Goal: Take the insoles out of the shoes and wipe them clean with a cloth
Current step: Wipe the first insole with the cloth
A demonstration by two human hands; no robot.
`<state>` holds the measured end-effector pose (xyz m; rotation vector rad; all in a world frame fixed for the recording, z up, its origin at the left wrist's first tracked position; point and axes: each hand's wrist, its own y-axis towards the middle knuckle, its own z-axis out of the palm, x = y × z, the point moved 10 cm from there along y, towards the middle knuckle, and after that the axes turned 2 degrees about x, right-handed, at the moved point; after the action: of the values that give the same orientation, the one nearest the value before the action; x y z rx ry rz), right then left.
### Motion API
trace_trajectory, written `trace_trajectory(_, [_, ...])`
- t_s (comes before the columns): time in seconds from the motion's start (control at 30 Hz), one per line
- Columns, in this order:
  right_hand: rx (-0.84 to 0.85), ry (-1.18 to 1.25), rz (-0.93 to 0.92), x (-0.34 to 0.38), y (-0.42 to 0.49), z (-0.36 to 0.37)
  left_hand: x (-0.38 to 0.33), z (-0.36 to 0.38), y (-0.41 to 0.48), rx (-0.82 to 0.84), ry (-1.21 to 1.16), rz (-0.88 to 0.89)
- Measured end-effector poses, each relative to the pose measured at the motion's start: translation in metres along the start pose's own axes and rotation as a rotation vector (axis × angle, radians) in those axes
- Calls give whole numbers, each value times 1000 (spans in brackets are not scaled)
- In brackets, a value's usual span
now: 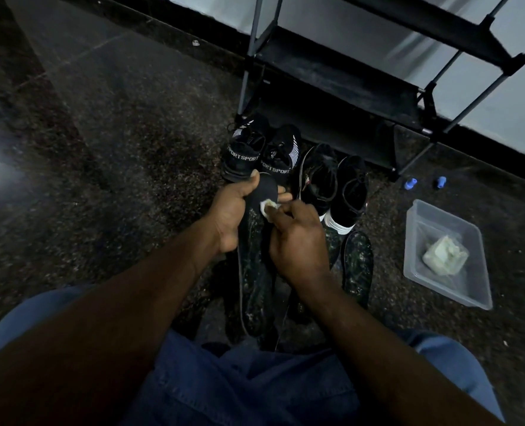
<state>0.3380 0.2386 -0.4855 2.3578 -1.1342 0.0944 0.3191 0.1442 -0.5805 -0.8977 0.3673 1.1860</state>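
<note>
A long dark insole (256,272) is held upright-ish over the floor, its top end gripped by my left hand (233,210). My right hand (298,238) pinches a small white cloth (268,207) against the insole near its top. Behind stand two black "SPORT" shoes (245,155) and two black shoes with white soles (335,186). Another dark, speckled insole (358,265) lies on the floor to the right, and part of a further one shows behind my right hand.
A clear plastic tub (415,259) with a crumpled white cloth (444,255) sits on the floor at right. Two small blue caps (411,183) lie near a black shoe rack (332,75) against the wall. The floor is dark speckled stone.
</note>
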Motion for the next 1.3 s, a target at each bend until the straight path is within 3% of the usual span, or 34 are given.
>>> trace_trajectory(0.13, [-9,-1,15,-3,14,-2,4,2,-3,16,12,-35])
trace_trajectory(0.33, [176,-15,-56,7,-21,26,-11,-9,-4,-88,0,56])
trace_trajectory(0.57, [-36,32,40,-5,9,-3,7,1,-5,-47,-2,-47])
trace_trajectory(0.8, [135,27,8,7,-17,23,-4,-12,0,-105,-42,24])
trace_trajectory(1.07, [-39,130,99,-5,10,1,7,-10,0,-104,55,-33])
trace_trajectory(1.3, [48,101,-62,25,3,17,2,-11,-6,-127,40,-15])
